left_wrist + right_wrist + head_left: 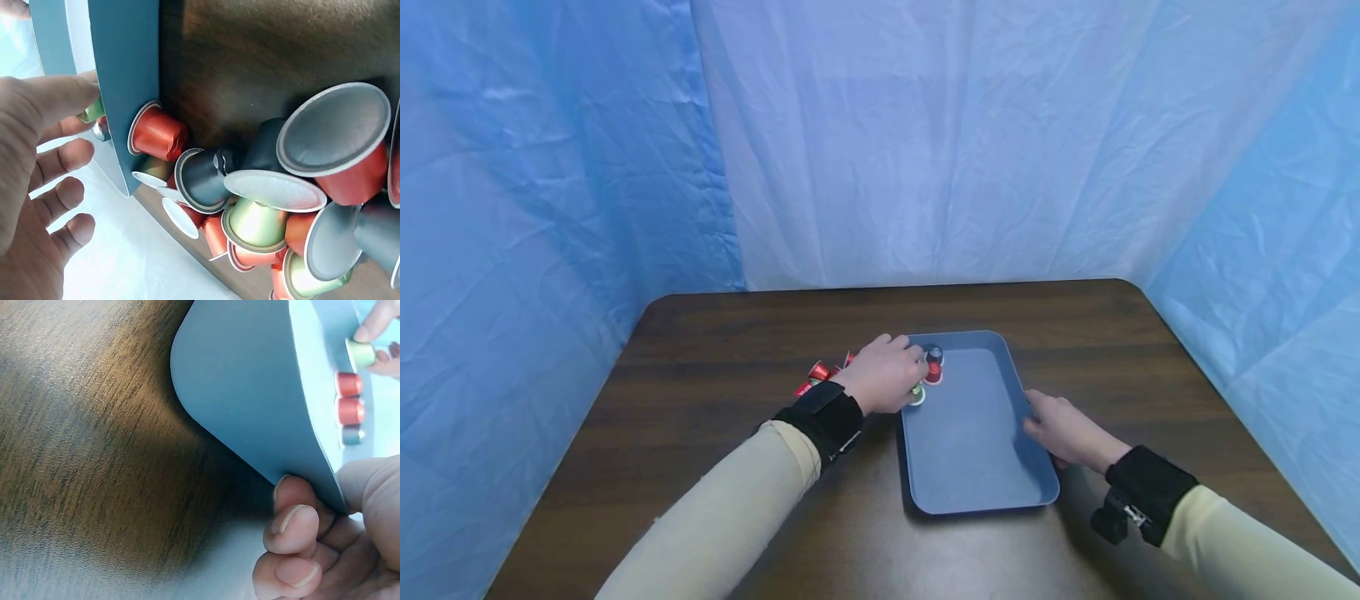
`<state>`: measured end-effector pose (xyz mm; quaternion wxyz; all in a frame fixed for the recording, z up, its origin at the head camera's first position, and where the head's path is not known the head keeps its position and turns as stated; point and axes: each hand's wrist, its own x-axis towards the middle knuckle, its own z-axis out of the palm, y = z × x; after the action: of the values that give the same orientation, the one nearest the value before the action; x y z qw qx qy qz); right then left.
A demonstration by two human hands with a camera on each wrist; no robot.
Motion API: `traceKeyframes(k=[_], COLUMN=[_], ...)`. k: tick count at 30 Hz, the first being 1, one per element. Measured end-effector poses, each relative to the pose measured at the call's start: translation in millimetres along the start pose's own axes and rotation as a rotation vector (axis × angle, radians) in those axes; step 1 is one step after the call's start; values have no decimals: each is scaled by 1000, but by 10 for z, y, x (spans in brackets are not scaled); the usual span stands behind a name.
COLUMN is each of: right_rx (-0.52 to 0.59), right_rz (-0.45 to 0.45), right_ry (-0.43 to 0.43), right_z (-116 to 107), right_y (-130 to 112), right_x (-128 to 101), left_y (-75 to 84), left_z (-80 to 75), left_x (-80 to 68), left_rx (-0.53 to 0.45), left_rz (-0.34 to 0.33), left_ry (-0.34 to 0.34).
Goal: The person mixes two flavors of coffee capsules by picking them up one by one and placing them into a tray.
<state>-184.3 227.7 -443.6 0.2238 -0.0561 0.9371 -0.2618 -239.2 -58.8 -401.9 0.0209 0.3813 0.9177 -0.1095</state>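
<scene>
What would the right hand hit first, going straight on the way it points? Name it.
The tray: the right hand grips its right side, so that edge would come first. Beyond it seems to lie bare tray floor, though depth is unclear.

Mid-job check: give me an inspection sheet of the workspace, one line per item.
Surface: dark wood-grain table.
Job's things: blue-grey tray holds two red capsules and a dark capsule in a row; loose capsules lie jumbled on the table beside its left edge.
Clutter: small red item by the left wristband, too blurred to identify.
Left hand: pinches a green capsule at the tray's left side.
Right hand: grips the tray's right edge.
Cables: nothing seen.
Surroundings: blue sheets hang behind and on both sides.
</scene>
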Motion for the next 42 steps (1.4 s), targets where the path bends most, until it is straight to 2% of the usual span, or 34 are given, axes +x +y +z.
traceKeyframes(k=[15,23,31,42], right_rx=[0,1,6,2], right_rz=[-12,-20,-31,-37], right_ry=[3,7,8,9], right_z=[-18,-12,-8,-2], right_y=[1,1,-10,-12], right_x=[-13,-21,-25,-29], left_y=[138,203,197,174], left_z=[3,6,36,-30], left_x=[110,104,106,54], left_rx=[84,103,102,115], left_rz=[-6,-23,-32,32], left_ry=[-28,-23,-26,-64])
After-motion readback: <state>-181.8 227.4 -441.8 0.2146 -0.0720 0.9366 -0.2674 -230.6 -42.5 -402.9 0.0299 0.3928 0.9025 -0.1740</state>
